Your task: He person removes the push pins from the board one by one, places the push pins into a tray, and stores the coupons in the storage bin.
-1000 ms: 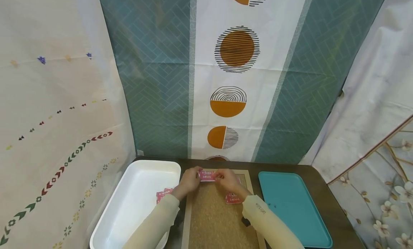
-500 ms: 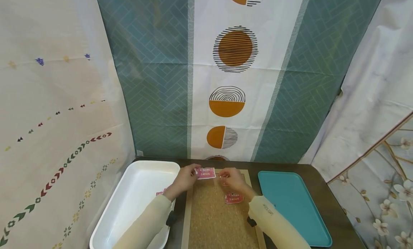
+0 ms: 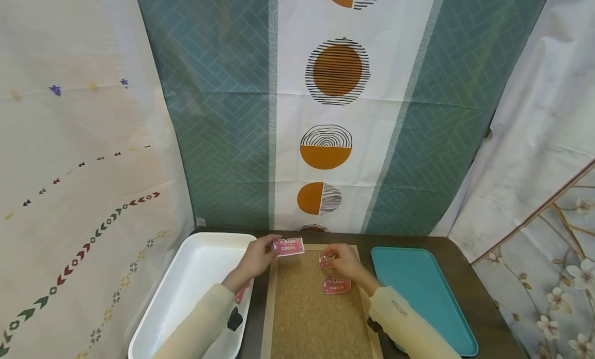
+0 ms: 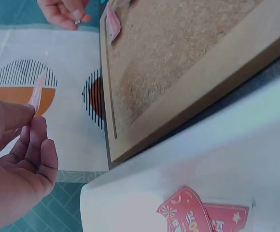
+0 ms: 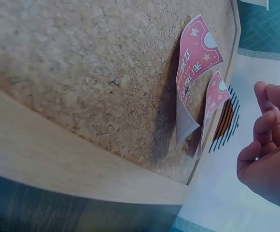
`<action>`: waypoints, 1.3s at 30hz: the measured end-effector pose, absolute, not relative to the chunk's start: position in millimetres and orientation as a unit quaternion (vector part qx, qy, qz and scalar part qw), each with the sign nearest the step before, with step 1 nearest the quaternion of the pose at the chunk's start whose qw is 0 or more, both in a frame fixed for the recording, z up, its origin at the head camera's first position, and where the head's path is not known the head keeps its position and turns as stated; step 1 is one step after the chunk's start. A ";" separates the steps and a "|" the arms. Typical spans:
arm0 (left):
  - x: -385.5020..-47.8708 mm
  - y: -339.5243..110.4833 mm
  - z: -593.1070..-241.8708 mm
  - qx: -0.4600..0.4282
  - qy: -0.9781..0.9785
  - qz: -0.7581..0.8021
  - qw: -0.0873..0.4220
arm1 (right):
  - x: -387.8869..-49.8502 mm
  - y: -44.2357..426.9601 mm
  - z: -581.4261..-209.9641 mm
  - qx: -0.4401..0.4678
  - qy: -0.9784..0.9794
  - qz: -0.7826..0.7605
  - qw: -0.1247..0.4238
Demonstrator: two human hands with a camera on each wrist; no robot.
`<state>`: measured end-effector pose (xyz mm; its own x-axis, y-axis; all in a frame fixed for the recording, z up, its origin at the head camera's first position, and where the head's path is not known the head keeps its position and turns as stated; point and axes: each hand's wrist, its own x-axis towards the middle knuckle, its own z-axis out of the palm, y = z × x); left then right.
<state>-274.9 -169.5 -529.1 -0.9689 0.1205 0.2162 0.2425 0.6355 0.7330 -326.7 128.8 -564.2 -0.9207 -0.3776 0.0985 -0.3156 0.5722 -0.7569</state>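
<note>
My left hand (image 3: 257, 256) pinches a pink printed coupon (image 3: 288, 246) by its left end, above the far left corner of the framed cork board (image 3: 307, 317). In the left wrist view that coupon appears nearly edge-on. My right hand (image 3: 343, 261) is over the board's far right part, thumb and forefinger together. Between them, the left wrist view shows a small shiny pushpin (image 4: 77, 21); its shape is hard to make out. Two pink coupons, one nearer (image 5: 198, 60) and one farther (image 5: 217, 94), hang on the board with curled ends, close to the right hand.
Left of the board stands a white tray (image 3: 186, 276) with pink coupons (image 4: 190, 212) lying in it. A turquoise tray (image 3: 423, 292) lies to the right. Behind the dark table (image 3: 488, 317) hangs a patterned curtain (image 3: 223, 142).
The left hand has drawn its coupon away from the board's far edge, leftward and upward. The right hand has let go of that coupon and moved right, near the hanging coupons.
</note>
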 end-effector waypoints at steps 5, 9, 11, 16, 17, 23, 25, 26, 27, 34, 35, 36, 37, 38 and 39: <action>-272.7 -175.5 -530.7 -0.093 -0.901 -0.416 0.075 | -321.8 134.1 -564.0 -0.177 0.888 -0.423 0.044; -269.1 -178.7 -528.9 -0.076 -0.901 -0.420 0.072 | -320.7 142.0 -566.0 -0.180 0.893 -0.411 0.033; -267.3 -181.3 -527.4 -0.067 -0.901 -0.422 0.072 | -320.7 146.3 -566.1 -0.179 0.893 -0.411 0.028; -263.3 -189.5 -525.7 -0.054 -0.901 -0.425 0.069 | -321.2 157.5 -567.1 -0.182 0.892 -0.413 0.018; -262.4 -191.4 -525.6 -0.051 -0.900 -0.427 0.067 | -321.0 159.4 -567.5 -0.184 0.892 -0.413 0.015; -258.9 -203.8 -526.9 -0.032 -0.903 -0.423 0.061 | -320.4 168.6 -572.4 -0.174 0.899 -0.402 -0.007; -258.9 -208.5 -527.4 -0.029 -0.907 -0.414 0.065 | -319.8 171.3 -572.9 -0.174 0.899 -0.402 -0.014; -258.8 -210.8 -527.4 -0.028 -0.908 -0.412 0.066 | -319.2 173.0 -573.2 -0.176 0.898 -0.403 -0.015; -258.3 -213.0 -527.3 -0.026 -0.909 -0.410 0.067 | -318.8 174.7 -573.5 -0.178 0.898 -0.402 -0.016; -249.7 -226.3 -525.6 -0.009 -0.909 -0.412 0.059 | -311.8 190.7 -572.5 -0.170 0.888 -0.427 0.007; -248.5 -228.3 -525.6 -0.008 -0.909 -0.412 0.057 | -310.7 192.8 -572.5 -0.166 0.888 -0.428 0.008; -247.3 -230.5 -525.6 -0.004 -0.909 -0.413 0.055 | -309.6 194.8 -572.4 -0.164 0.889 -0.428 0.007; -246.2 -233.0 -525.6 -0.002 -0.910 -0.412 0.054 | -309.0 196.9 -572.7 -0.162 0.889 -0.428 0.006; -245.4 -236.0 -525.7 0.001 -0.911 -0.409 0.055 | -308.4 198.6 -573.0 -0.160 0.891 -0.426 0.006; -244.6 -239.2 -525.7 0.002 -0.911 -0.408 0.056 | -308.1 200.3 -573.6 -0.163 0.892 -0.422 0.002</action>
